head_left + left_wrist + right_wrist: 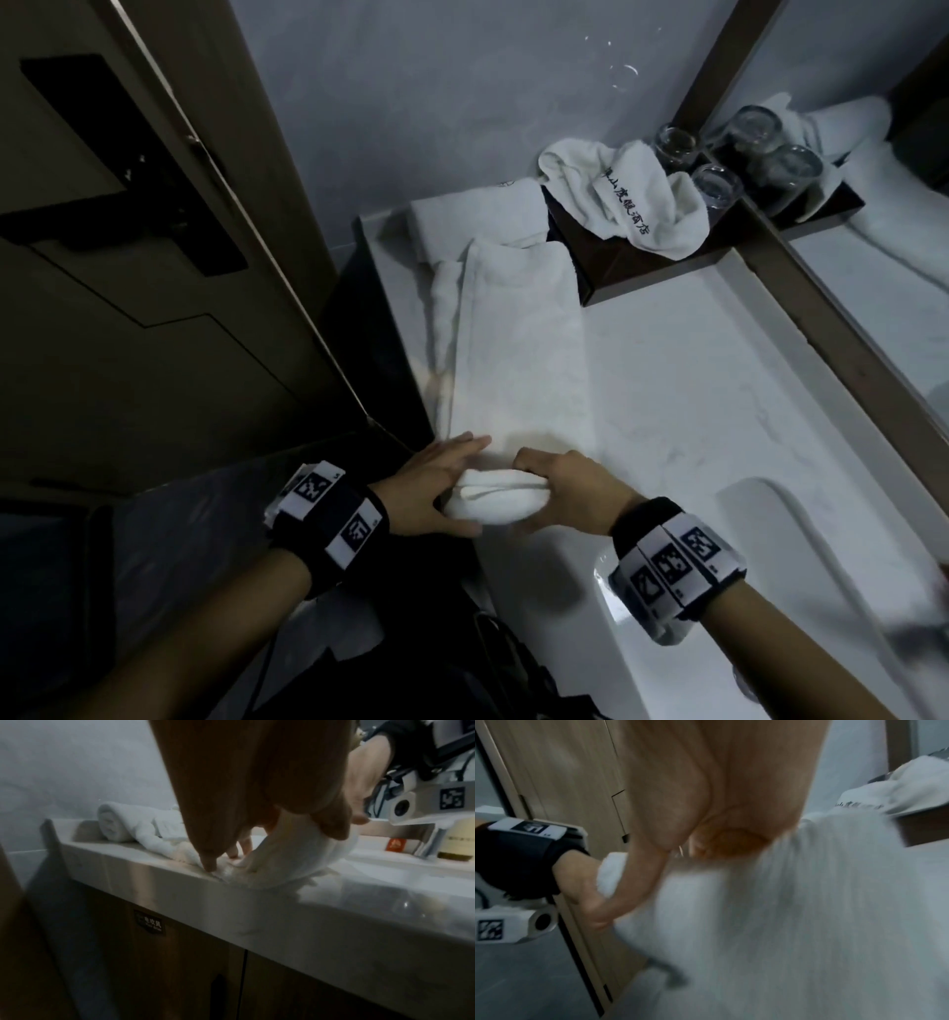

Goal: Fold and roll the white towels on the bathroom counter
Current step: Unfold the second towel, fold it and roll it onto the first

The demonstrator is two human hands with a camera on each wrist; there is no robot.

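A white towel (518, 349), folded into a long strip, lies along the left side of the counter (693, 401). Its near end is wound into a short roll (493, 496) at the counter's front edge. My left hand (447, 483) lies at the roll's left end, fingers straight and pressing the flat towel beyond it, thumb on the near side. My right hand (554, 478) curls over the roll's right end and grips it. In the left wrist view the roll (295, 866) bulges under the right hand's fingers. The right wrist view is blurred, with towel (782, 902) filling it.
A finished rolled towel (477, 216) lies at the back left. A crumpled lettered towel (631, 200) sits on a dark tray (642, 267) beside glasses (714, 185). The mirror (883, 308) runs along the right, the sink basin (770, 565) is near right, and a door (154, 257) stands at left.
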